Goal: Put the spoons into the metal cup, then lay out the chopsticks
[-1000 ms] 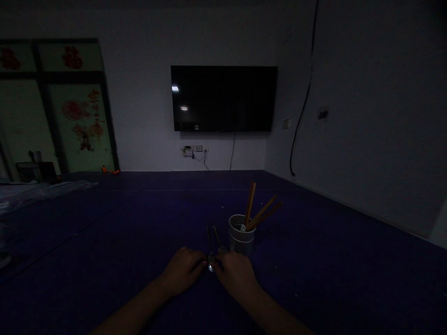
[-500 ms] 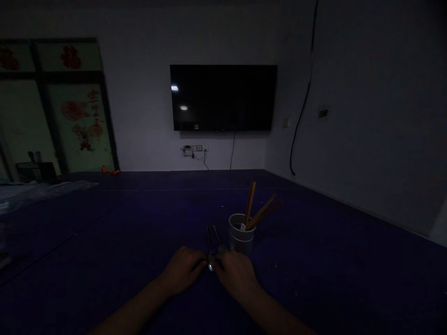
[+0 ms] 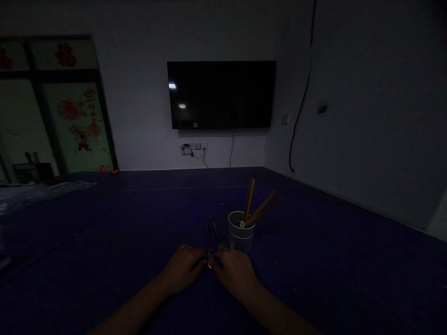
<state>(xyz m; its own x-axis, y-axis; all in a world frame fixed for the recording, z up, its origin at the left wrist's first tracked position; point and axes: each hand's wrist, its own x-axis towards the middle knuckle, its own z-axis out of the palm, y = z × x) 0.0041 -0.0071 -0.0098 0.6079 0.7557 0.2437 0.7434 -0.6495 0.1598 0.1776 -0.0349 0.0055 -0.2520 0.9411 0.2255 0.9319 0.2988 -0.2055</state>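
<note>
The room is very dark. My left hand [image 3: 183, 269] and my right hand [image 3: 233, 273] rest close together on the dark blue surface [image 3: 104, 242], fingers curled and meeting over some thin metal utensils [image 3: 211, 242] whose handles stick out away from me. Both hands seem closed on these utensils, with a small shiny tip showing between them. Just beyond my right hand stands a pale cylindrical cup [image 3: 240, 231] holding several wooden chopsticks [image 3: 256, 209] that lean to the right.
A black wall-mounted TV [image 3: 221, 94] hangs on the far wall above a power outlet [image 3: 193, 148] with cables. A door with red decorations [image 3: 75, 116] stands at the left. Crumpled plastic sheeting [image 3: 31, 190] lies at the far left of the surface.
The hands stay together over the utensils. The view has shifted slightly, so everything sits a little higher and to the left in the picture.
</note>
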